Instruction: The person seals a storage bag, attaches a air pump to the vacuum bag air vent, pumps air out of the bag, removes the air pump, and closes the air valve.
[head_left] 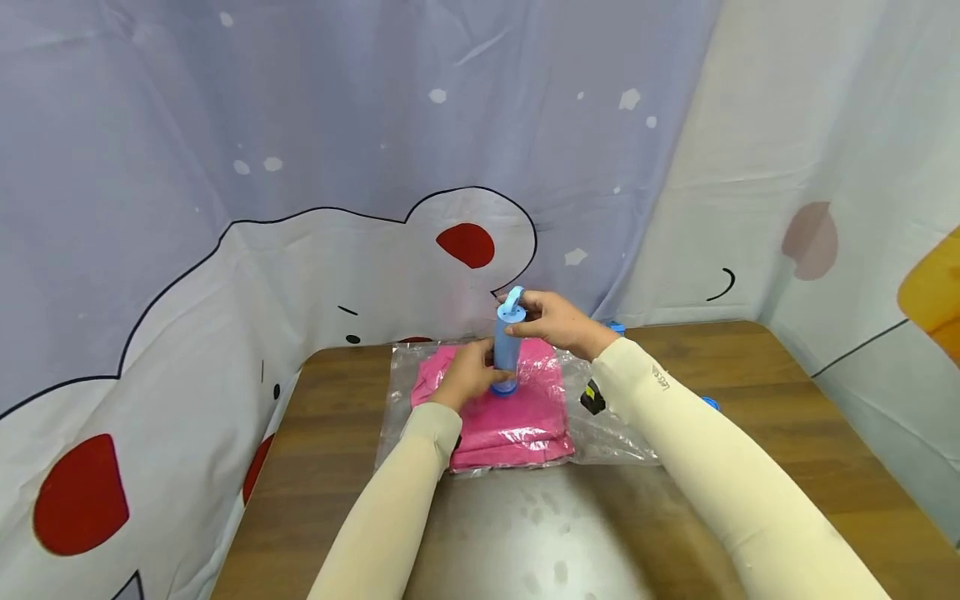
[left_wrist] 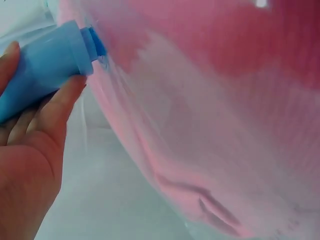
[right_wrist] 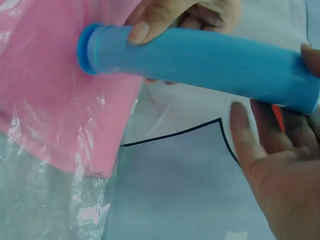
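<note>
A blue hand pump [head_left: 507, 346] stands nearly upright over a clear plastic bag [head_left: 395, 398] that holds folded pink cloth [head_left: 510, 427]. My left hand [head_left: 467, 372] grips the lower part of its barrel, thumb on the near side. Up at the light blue loop handle [head_left: 514, 298], my right hand [head_left: 561, 323] holds the pump's top end between thumb and fingers. The left wrist view shows the pump's narrow dark blue tip [left_wrist: 96, 42] right at the bag's surface. In the right wrist view a flared blue base [right_wrist: 87, 49] meets the plastic over the cloth.
The wooden table [head_left: 322, 467] has a shiny grey area [head_left: 517, 533] at its front. A black item with a yellow label [head_left: 592, 397] lies by the right forearm. Small blue things, one a round piece [head_left: 710, 403], show beyond that sleeve. A printed curtain [head_left: 337, 275] hangs behind.
</note>
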